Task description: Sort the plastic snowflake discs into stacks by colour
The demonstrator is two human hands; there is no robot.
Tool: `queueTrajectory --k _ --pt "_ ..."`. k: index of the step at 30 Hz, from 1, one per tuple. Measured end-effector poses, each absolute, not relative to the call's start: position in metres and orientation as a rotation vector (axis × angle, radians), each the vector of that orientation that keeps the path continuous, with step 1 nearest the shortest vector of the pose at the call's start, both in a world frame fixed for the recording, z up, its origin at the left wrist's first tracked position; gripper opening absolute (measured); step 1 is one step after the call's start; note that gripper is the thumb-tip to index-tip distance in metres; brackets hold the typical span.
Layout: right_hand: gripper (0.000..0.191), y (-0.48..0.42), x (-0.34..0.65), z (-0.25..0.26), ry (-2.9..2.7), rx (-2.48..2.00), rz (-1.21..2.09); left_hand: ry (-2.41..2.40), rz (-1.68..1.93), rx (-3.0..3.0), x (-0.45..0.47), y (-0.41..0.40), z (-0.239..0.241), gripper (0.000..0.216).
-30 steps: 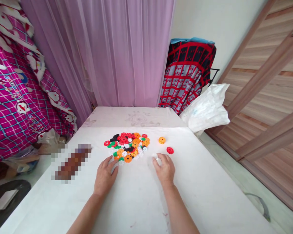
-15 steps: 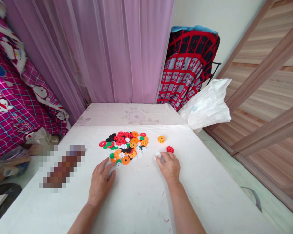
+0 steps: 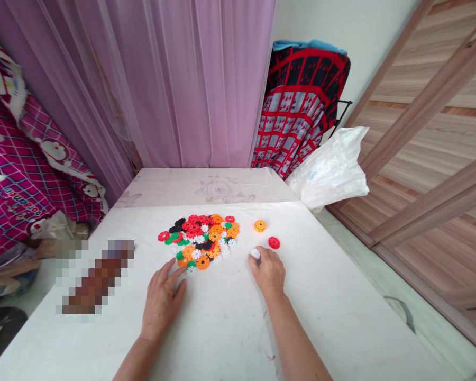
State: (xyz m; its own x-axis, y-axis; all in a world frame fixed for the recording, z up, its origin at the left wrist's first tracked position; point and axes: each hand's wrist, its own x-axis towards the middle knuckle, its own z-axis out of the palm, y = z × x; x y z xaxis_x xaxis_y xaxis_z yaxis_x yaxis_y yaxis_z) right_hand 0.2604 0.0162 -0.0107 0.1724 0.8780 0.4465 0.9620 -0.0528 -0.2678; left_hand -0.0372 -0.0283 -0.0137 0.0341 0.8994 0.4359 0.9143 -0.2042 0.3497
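Note:
A heap of small flower-shaped plastic discs [image 3: 200, 238] in red, orange, green, white and black lies on the white table [image 3: 230, 317]. My left hand [image 3: 161, 299] rests flat just below the heap, fingers stretched toward a white disc [image 3: 191, 271]. To the right, my right hand [image 3: 268, 272] lies on the table with its fingertips pinched on a white disc [image 3: 255, 253]. An orange disc [image 3: 260, 226] and a red disc [image 3: 274, 243] lie apart, beyond the right hand.
A blurred brown object [image 3: 95, 278] lies on the table's left. Pink curtains [image 3: 174, 79] hang behind. A white plastic bag [image 3: 333, 169] and a red patterned cloth [image 3: 301, 100] are at the far right. A wooden door [image 3: 440, 159] is on the right.
My right hand shifted right then settled, its fingertips now at the white disc below the red one. The view panned slightly right. My left hand stayed put.

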Motion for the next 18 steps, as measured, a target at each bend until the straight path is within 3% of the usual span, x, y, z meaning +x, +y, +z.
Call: queueTrajectory --k 9,18 --pt "0.034 0.0145 0.2586 -0.01 -1.73 -1.898 -0.241 -1.995 -0.904 -2.247 -0.0376 -0.0287 -0.0149 0.034" --pt "0.03 0.0142 0.2593 -0.0106 -1.759 -1.902 -0.237 -1.982 -0.909 -2.254 -0.0378 -0.0275 -0.0169 0.033"
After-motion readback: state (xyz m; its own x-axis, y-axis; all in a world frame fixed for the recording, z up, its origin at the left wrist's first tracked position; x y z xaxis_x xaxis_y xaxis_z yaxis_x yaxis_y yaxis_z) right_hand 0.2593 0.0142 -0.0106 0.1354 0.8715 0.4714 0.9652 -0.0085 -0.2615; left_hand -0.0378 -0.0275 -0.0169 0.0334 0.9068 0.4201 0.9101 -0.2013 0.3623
